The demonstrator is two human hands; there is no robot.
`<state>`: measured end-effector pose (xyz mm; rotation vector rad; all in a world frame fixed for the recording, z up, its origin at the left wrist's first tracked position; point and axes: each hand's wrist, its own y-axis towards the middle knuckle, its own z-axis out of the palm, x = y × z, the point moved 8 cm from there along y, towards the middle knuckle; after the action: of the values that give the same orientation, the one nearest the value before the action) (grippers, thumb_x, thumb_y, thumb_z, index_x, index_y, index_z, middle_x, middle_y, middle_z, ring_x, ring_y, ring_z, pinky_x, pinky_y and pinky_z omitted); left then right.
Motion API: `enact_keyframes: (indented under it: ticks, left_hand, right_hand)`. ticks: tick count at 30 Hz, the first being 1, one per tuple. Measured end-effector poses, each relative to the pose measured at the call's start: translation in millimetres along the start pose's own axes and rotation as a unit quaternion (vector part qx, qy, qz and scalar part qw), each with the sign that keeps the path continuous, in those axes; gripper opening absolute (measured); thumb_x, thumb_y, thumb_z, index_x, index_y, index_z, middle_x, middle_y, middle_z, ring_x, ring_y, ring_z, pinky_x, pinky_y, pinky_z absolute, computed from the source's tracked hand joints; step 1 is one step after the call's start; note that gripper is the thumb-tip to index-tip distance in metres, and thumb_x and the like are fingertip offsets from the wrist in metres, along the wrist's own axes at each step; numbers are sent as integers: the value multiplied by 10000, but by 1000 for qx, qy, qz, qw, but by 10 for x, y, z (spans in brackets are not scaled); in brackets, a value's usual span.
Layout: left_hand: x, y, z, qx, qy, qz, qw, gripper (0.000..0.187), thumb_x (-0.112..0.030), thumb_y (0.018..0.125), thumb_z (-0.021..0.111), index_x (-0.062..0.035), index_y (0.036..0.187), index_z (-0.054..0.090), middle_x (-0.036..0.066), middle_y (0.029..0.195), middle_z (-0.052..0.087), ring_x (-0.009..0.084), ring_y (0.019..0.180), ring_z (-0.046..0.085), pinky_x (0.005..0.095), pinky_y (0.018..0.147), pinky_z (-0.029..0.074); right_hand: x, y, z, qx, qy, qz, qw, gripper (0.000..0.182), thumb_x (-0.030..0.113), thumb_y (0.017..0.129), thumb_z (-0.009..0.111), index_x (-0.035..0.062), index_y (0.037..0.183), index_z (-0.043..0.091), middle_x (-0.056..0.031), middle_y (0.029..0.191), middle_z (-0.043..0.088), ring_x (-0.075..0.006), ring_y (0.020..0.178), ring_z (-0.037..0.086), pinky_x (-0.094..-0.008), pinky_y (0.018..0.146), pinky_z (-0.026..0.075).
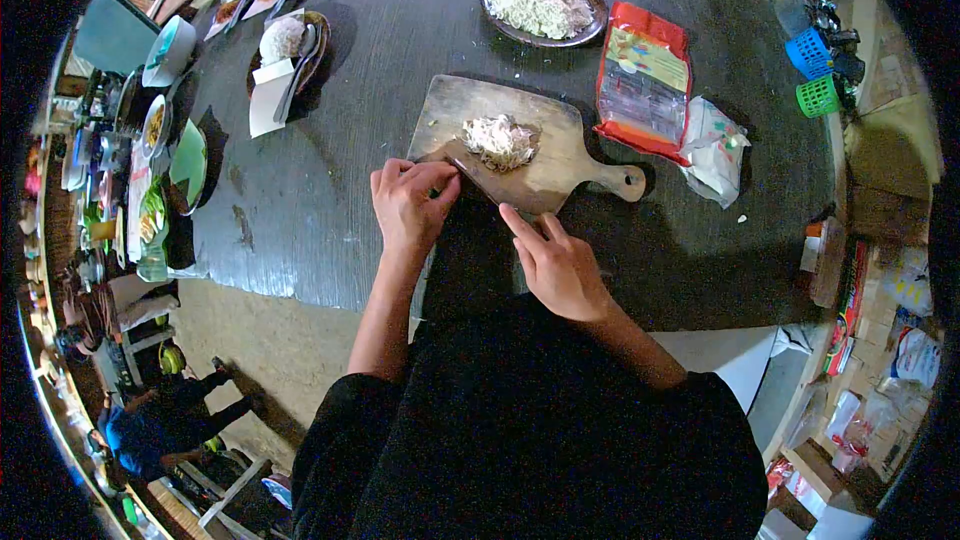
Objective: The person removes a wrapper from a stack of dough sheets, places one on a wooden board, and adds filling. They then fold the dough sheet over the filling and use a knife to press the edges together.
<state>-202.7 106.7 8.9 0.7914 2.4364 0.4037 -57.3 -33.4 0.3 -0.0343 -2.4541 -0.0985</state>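
A wooden cutting board (560, 135) with a handle lies on the dark table, bearing a small heap of pale shredded food (498, 142). Along the board's near edge, below the heap, a dark-bladed knife (478, 178) is slanted. My right hand (560, 265) is closed around its handle end, which is mostly hidden, with the index finger stretched along the blade. My left hand (412, 202) pinches the other end of the blade, fingers curled over the board's near-left edge. Beyond the board stands a dark plate (492, 17) piled with more pale shreds (540, 2).
Right of the board lie a red-edged plastic packet (645, 80) and a crumpled white bag (715, 155). Plates with rice mounds (283, 38) and spoons stand at the back left. A green plate (188, 165) and bowl (170, 52) sit left. People (150, 430) sit lower left.
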Motion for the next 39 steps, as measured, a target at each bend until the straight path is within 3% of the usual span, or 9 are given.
enact_keyframes:
  ticks: [9, 15, 27, 35, 39]
  left_hand:
    - [-76, -17, -83, -32, 11, 14, 999, 118, -221, 757, 841, -180, 856, 791, -73, 937, 775, 181, 876, 626, 357, 823, 439]
    - [57, -56, 33, 10, -5, -25, 1000, 151, -209, 735, 848, -190, 880, 809, -50, 973, 779, 199, 914, 649, 377, 839, 463]
    - [66, -45, 28, 14, 13, -21, 1000, 148, -231, 743, 854, -196, 875, 796, -36, 905, 767, 186, 886, 657, 380, 820, 455]
    - [25, -48, -7, -11, 7, -27, 1000, 123, -223, 749, 847, -187, 856, 797, -80, 890, 765, 166, 866, 642, 359, 812, 438]
    - [57, -71, 21, -7, 7, -18, 1000, 151, -204, 730, 853, -192, 867, 792, -43, 915, 771, 195, 881, 656, 382, 828, 462]
  right_hand:
    - [2, 74, -10, -28, -13, 1, 1000, 536, 160, 981, 609, 165, 1503, 485, -240, 1002, 632, -425, 692, 684, -503, 585, 577]
    - [-25, -49, -102, -43, 7, -2, 999, 517, 179, 994, 605, 170, 1498, 491, -212, 1011, 638, -420, 702, 679, -506, 586, 571]
    - [15, 18, 53, 7, -34, 12, 999, 547, 159, 985, 606, 157, 1515, 472, -215, 964, 623, -397, 678, 684, -484, 571, 574]
    - [-54, 6, -47, -56, 2, -5, 998, 536, 183, 981, 615, 178, 1502, 488, -202, 988, 637, -392, 675, 680, -485, 566, 569]
    - [-3, -60, -95, -54, 16, -20, 998, 533, 185, 983, 613, 193, 1502, 489, -197, 1004, 644, -386, 673, 678, -490, 569, 571]
